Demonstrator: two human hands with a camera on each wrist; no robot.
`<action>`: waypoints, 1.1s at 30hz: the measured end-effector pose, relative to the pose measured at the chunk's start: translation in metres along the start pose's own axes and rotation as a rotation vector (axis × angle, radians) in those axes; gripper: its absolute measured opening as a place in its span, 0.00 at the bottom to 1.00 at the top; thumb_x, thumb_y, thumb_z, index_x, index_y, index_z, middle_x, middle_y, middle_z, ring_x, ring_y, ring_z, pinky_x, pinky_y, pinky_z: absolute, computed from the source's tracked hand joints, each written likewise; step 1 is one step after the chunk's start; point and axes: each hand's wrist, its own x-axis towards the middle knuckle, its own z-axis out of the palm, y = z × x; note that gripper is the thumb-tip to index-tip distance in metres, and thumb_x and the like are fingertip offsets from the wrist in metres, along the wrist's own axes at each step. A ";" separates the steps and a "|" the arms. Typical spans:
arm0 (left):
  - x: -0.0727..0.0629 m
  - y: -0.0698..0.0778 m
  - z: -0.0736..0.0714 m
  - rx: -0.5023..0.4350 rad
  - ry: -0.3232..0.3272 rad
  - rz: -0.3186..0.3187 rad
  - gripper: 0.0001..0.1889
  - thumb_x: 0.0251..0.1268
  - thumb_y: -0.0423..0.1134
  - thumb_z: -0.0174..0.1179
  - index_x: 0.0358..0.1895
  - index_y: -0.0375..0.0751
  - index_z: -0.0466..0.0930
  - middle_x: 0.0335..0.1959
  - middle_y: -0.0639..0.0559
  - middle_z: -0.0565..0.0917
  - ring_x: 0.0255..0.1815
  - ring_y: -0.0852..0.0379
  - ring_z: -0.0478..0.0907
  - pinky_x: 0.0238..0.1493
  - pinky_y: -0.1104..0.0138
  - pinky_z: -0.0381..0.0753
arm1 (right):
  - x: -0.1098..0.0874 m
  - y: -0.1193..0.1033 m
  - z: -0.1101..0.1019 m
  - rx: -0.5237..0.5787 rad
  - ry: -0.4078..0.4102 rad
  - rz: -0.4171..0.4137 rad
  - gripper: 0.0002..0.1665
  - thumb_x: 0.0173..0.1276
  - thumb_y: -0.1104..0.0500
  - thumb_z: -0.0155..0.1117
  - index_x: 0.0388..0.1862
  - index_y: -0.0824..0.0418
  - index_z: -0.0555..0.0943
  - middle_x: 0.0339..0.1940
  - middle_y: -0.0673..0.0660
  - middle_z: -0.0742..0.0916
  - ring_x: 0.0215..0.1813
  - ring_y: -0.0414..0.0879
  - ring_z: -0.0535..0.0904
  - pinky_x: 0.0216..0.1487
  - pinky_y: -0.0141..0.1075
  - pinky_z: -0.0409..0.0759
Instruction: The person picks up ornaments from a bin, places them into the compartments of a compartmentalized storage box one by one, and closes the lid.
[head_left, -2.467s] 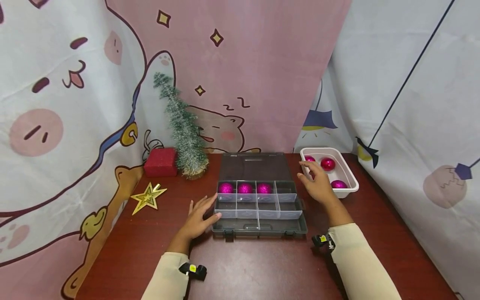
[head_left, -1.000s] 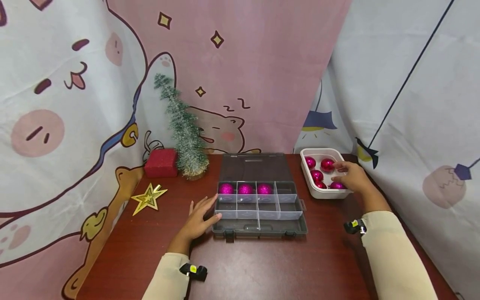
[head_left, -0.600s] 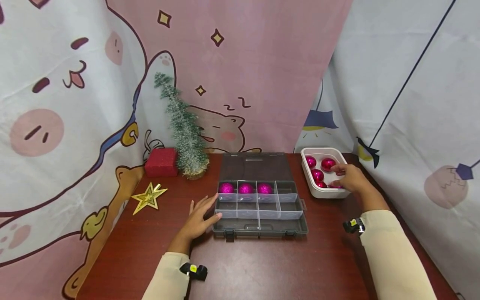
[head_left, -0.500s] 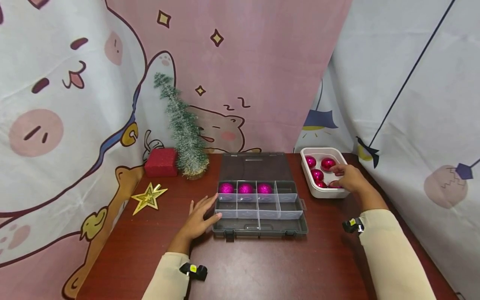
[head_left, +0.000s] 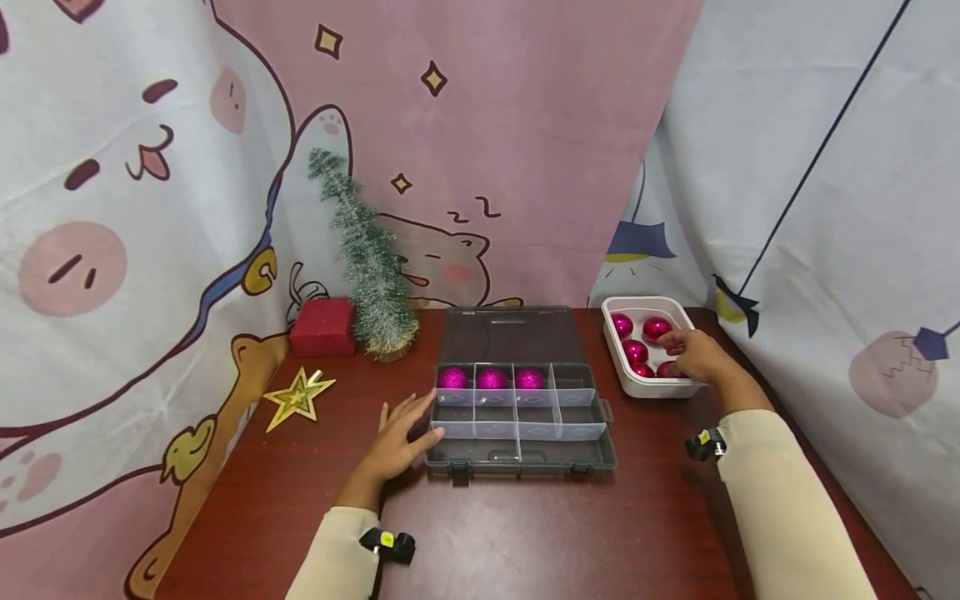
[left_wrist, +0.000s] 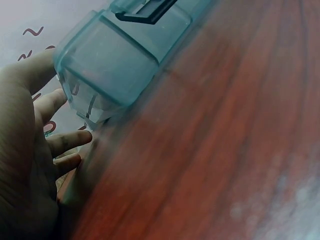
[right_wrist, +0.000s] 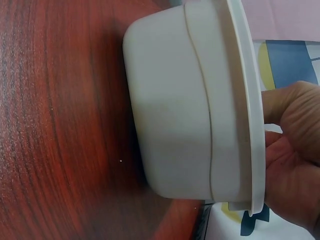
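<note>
A: In the head view, where are the hands?

B: The left hand [head_left: 390, 447] is spread against the left side of the box [head_left: 521, 468]. The right hand [head_left: 699, 357] is bent down into the tub [head_left: 652, 387], its thumb beside the front right ball; there is no telling whether it pinches that ball.

A: And the balls?

B: Five balls [head_left: 654, 327] lie in the tub, to the right of the box, with the right hand far nearer. Three glitter balls [head_left: 491, 380] sit in the box's back row. The box runs long from left to right; the tub runs long away from the person.

A: The left wrist view?

B: The left fingers stand apart about the box's corner, pinching nothing.

A: The right wrist view?

B: The tub's wall hides balls and fingertips alike; the hand dips over the rim, its grip unseen.
</note>
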 end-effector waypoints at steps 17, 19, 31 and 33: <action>0.001 0.002 -0.002 0.036 -0.024 -0.021 0.40 0.76 0.54 0.65 0.87 0.53 0.63 0.85 0.42 0.72 0.89 0.30 0.58 0.82 0.21 0.30 | 0.005 0.002 -0.005 -0.156 -0.092 0.017 0.28 0.61 0.68 0.77 0.59 0.79 0.83 0.54 0.76 0.89 0.54 0.66 0.86 0.62 0.59 0.83; 0.001 0.003 -0.002 0.037 -0.038 -0.030 0.40 0.77 0.55 0.65 0.88 0.54 0.63 0.85 0.43 0.71 0.89 0.31 0.58 0.82 0.21 0.30 | 0.005 0.003 -0.006 -0.152 -0.093 0.021 0.28 0.61 0.67 0.78 0.59 0.80 0.82 0.53 0.76 0.89 0.54 0.66 0.86 0.62 0.60 0.83; 0.001 0.005 -0.003 0.019 -0.037 -0.028 0.41 0.76 0.55 0.66 0.87 0.54 0.63 0.85 0.42 0.71 0.90 0.31 0.57 0.82 0.22 0.29 | -0.009 0.001 -0.019 -0.049 -0.004 0.010 0.28 0.70 0.62 0.75 0.66 0.74 0.82 0.60 0.78 0.88 0.61 0.68 0.85 0.52 0.38 0.83; 0.001 0.006 -0.003 0.017 -0.039 -0.028 0.40 0.76 0.54 0.66 0.87 0.54 0.63 0.85 0.42 0.71 0.89 0.31 0.57 0.82 0.22 0.29 | -0.011 0.001 -0.020 -0.009 -0.001 0.014 0.29 0.72 0.62 0.73 0.68 0.74 0.80 0.63 0.79 0.85 0.64 0.71 0.83 0.50 0.33 0.82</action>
